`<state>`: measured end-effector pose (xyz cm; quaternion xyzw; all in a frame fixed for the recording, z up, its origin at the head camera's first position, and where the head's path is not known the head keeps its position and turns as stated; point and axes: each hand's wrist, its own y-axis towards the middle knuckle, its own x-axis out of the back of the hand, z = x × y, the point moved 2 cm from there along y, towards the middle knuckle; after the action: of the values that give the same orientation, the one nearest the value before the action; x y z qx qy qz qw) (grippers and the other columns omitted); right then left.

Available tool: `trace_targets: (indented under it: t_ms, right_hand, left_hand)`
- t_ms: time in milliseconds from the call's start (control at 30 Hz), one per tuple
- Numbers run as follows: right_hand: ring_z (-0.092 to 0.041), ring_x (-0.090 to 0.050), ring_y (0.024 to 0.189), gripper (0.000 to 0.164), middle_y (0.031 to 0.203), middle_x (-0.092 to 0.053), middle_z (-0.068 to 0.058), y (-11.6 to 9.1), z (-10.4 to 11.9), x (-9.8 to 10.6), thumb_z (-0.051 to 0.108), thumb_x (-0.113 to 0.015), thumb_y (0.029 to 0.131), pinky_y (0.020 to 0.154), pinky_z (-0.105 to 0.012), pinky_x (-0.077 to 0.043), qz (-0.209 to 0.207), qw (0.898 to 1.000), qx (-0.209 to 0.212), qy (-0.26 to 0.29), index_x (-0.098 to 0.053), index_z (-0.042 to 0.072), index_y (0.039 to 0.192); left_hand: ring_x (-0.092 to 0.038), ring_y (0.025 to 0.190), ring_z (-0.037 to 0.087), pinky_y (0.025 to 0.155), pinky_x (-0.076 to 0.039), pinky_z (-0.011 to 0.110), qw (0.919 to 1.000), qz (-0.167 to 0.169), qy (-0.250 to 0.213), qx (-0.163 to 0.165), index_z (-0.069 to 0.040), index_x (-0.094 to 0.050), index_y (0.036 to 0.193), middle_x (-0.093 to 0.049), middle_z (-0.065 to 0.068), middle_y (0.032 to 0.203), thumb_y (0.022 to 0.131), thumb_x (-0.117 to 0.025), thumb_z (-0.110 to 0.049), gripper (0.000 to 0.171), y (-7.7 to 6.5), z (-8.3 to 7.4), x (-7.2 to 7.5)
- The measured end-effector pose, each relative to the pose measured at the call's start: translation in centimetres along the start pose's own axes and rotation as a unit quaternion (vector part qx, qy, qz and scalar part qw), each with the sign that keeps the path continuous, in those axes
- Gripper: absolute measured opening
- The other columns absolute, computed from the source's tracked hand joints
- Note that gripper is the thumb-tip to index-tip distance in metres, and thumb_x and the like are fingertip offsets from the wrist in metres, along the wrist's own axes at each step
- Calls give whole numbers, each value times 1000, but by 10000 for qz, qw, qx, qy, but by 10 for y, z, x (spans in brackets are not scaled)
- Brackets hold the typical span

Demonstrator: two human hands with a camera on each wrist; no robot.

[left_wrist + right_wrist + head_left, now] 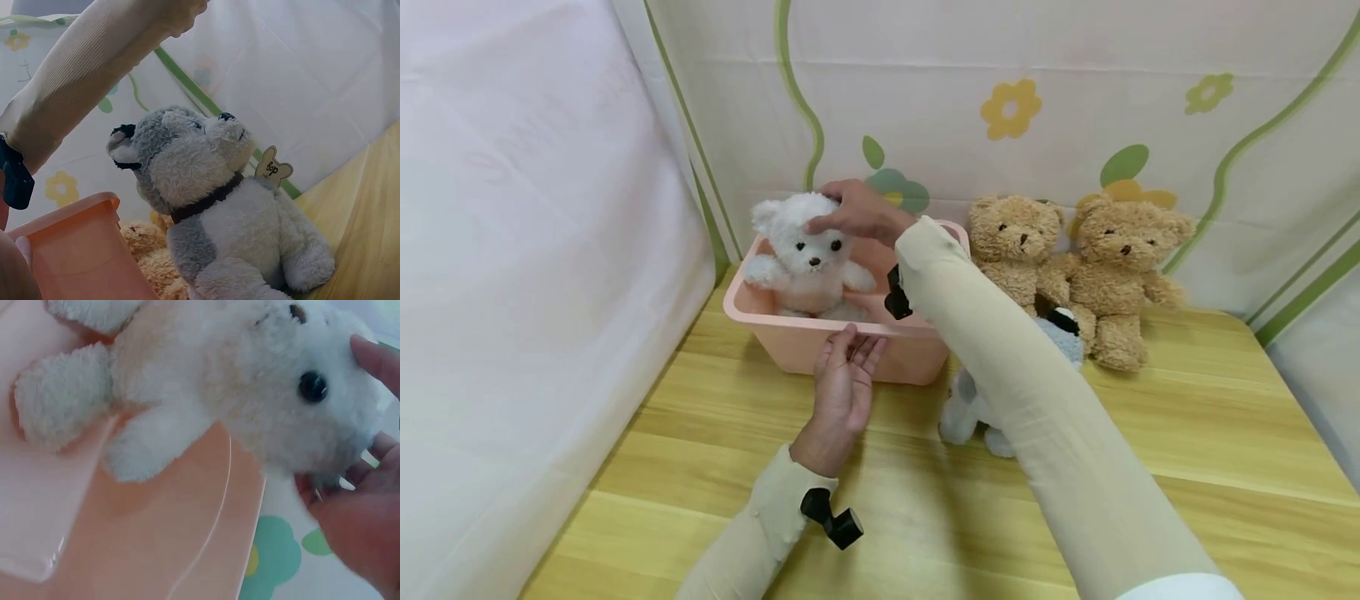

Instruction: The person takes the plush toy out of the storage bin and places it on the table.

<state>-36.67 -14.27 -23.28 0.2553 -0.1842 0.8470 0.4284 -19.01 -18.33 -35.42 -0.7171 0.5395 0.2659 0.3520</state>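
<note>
A white teddy bear point(811, 260) sits upright in the left part of a pink plastic bin point(898, 354). My right hand point(859, 212) holds the bear by the top of its head, with the thumb on the front and the fingers behind. In the right wrist view, the bear's face point(281, 394) and one black eye show close up, and its legs lie inside the bin. Palm up, my left hand point(842, 392) touches the bin's front wall just under the rim, fingers loosely bent. One of its fingers point(25, 253) shows against the bin in the left wrist view.
Two brown teddy bears point(1017, 242) point(1120, 267) sit side by side right of the bin, against the flowered cloth backdrop point(925, 100). A grey-and-white plush husky point(219, 219) with a dark collar sits before them, partly behind my right sleeve. Everything stands on a wooden table point(1210, 417).
</note>
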Motion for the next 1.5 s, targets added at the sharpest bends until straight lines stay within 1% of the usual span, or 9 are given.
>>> trace_targets:
  t_ms: [100,167,400,667,867,933,1100,1267,1500]
  right_hand:
    - [-15,-54,103,39,115,-58,1,0,2,-7,34,-70,81,87,-28,-49,140,9993,152,308,-57,20,114]
    - [-14,-54,102,39,115,-58,2,1,3,-11,33,-71,80,86,-27,-50,179,9983,205,518,-58,21,114]
    - [-16,-55,105,58,118,-56,0,2,-2,-23,27,-80,71,87,-30,-52,284,9947,242,961,-55,21,122]
    - [-18,-53,108,66,121,-55,-2,1,-2,-36,14,-81,69,87,-31,-52,860,9888,378,1159,-53,24,127]
    - [-18,-54,107,60,120,-57,-1,-1,-1,-36,14,-81,69,83,-31,-55,794,9901,427,1075,-57,23,124]
    - [-18,-55,105,58,118,-58,-1,-2,0,-34,14,-81,69,82,-30,-55,639,9916,435,1038,-59,22,121]
    - [-18,-57,101,54,115,-59,-2,-6,4,-22,17,-82,68,80,-31,-56,365,9940,541,880,-61,21,118]
    - [-18,-57,102,54,115,-60,-2,-10,11,-12,15,-81,70,81,-31,-56,405,9925,574,1001,-61,22,119]
    - [-17,-57,103,52,118,-60,-2,-16,23,0,12,-77,73,83,-30,-55,212,9910,779,1065,-60,19,121]
  left_hand:
    - [-62,83,13,89,-56,29,10000,17,2,0,-11,-47,88,-51,4,88,95,-49,-14,8,1,0,0]
    - [-62,83,13,89,-56,29,10000,32,-4,5,-11,-46,87,-51,4,88,95,-49,-14,9,1,0,-1]
    - [-62,81,14,88,-56,29,10000,62,-2,-20,-10,-47,86,-52,3,86,95,-48,-13,10,1,1,-1]
    - [-62,78,14,83,-58,27,9999,74,-79,-64,-11,-46,84,-52,3,83,95,-49,-12,11,1,-1,0]
    - [-62,78,13,83,-58,26,9999,121,-95,-46,-11,-48,82,-53,3,82,95,-48,-12,13,1,0,1]
    - [-63,79,14,85,-57,27,9998,148,-87,-47,-11,-48,83,-53,3,83,95,-48,-12,12,1,0,1]
    - [-64,81,15,89,-56,30,9998,152,-85,-53,-10,-48,87,-53,5,86,95,-50,-14,9,1,0,0]
    - [-63,80,15,87,-56,29,9999,120,-67,-90,-9,-47,85,-52,5,85,95,-49,-13,11,0,0,0]
    - [-63,81,14,87,-57,27,9998,147,-61,-81,-10,-47,83,-53,4,86,95,-50,-13,12,-1,-1,-1]
